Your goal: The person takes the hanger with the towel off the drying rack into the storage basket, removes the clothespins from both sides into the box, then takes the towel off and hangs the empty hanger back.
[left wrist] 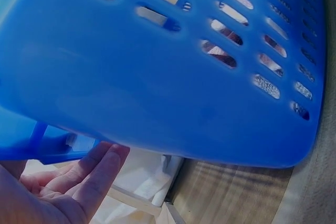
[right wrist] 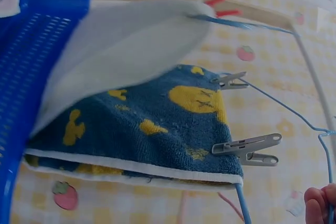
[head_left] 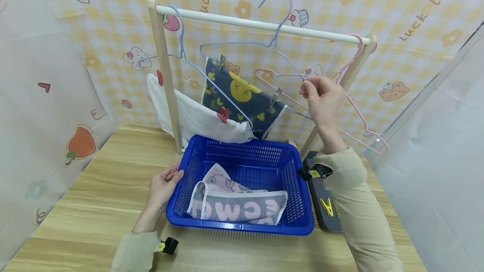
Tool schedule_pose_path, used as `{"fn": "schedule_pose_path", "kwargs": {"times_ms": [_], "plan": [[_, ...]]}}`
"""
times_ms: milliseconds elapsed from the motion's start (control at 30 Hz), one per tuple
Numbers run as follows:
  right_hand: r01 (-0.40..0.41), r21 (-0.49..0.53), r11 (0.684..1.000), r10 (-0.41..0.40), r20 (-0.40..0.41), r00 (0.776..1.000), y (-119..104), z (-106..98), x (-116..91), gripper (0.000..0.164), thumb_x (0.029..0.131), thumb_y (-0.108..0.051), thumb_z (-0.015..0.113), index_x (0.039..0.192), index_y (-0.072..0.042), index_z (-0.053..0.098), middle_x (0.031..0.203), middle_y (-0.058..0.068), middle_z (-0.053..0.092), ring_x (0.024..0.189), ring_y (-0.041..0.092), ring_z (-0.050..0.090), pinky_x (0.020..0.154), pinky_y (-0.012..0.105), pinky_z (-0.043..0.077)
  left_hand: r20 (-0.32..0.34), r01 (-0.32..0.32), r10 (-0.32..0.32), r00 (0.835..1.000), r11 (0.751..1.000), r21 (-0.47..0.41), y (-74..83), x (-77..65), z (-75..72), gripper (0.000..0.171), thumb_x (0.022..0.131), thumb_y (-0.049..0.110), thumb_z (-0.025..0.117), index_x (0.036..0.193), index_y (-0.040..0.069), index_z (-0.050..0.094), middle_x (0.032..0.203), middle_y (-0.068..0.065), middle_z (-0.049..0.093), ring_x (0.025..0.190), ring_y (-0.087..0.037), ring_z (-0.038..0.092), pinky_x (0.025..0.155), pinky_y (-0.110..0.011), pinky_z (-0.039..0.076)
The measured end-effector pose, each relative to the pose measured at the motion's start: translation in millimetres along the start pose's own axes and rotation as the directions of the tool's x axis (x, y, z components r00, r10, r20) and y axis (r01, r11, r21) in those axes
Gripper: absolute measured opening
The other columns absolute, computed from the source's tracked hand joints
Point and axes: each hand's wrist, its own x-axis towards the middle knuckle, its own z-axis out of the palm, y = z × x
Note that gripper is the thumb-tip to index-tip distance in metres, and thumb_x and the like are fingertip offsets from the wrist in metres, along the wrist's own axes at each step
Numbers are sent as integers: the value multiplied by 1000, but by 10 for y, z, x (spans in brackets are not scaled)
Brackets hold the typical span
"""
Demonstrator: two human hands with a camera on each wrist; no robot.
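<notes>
My right hand (head_left: 324, 100) pinches the right shoulder of a blue wire hanger (head_left: 236, 44), whose hook rises above the white rail in the head view. A dark blue towel with yellow figures (right wrist: 152, 114) hangs from this hanger, held by two grey clothespins (right wrist: 247, 148). My left hand (head_left: 162, 190) grips the left rim of a blue plastic basket (head_left: 242, 224), fingers at the underside of the rim in the left wrist view. Inside the basket lies a folded grey and pink towel with letters (head_left: 242, 207).
A second blue hanger (head_left: 215, 85) carries a white towel (head_left: 196, 114) with red clothespins (head_left: 223, 115) at the rack's left. A pink hanger (head_left: 357, 108) hangs at the right end. Right of the basket, a dark tray (head_left: 321, 205) holds yellow clothespins (head_left: 327, 207). Wooden posts (head_left: 165, 70) support the rail (head_left: 242, 21).
</notes>
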Motion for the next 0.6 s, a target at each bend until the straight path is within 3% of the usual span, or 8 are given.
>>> {"fn": "schedule_pose_path", "kwargs": {"times_ms": [133, 233, 367, 467, 600], "plan": [[-37, 49, 998, 38, -14, 999, -5, -102, 55, 12, 89, 2, 60, 87, 13, 65, 69, -5, 64, 60, 3, 61, 59, 14, 52, -4, -4, 4, 1000, 1000, 8, 16, -7, -6, 36, 94, 11, 56, 122, -11, 54, 116, -27, 59, 71, 6, 56, 64, -9, 49], [-7, 35, 999, 8, -16, 1000, -13, -148, 61, 13, 89, 2, 59, 88, 13, 65, 71, -3, 65, 60, 4, 61, 59, 15, 53, -5, -5, 6, 1000, 1000, 12, 19, -11, -4, 36, 94, 10, 57, 122, -11, 54, 116, -28, 59, 71, 6, 56, 64, -9, 49], [-31, 43, 999, 32, -31, 999, -6, -245, 62, 11, 89, 4, 59, 90, 13, 65, 71, -5, 64, 61, 4, 61, 60, 15, 53, 6, 1, -1, 1000, 1000, 8, 11, -12, 7, 36, 94, 10, 56, 123, -11, 53, 116, -28, 59, 71, 6, 56, 64, -9, 48], [-62, 56, 997, 65, -65, 996, -8, -385, 73, 8, 88, 5, 60, 89, 10, 66, 69, -10, 64, 62, 5, 61, 62, 15, 53, 8, 1, -1, 1000, 1000, 6, 2, -9, 12, 36, 94, 10, 56, 123, -11, 53, 116, -27, 59, 72, 7, 56, 65, -9, 48], [-33, 35, 999, 37, -121, 992, 5, -637, 94, 8, 86, 6, 60, 86, 8, 68, 70, -8, 66, 61, 6, 62, 62, 14, 53, 1, -4, 4, 1000, 1000, 18, -2, -4, 5, 35, 94, 10, 56, 122, -11, 53, 117, -28, 58, 71, 8, 55, 65, -8, 48]]}}
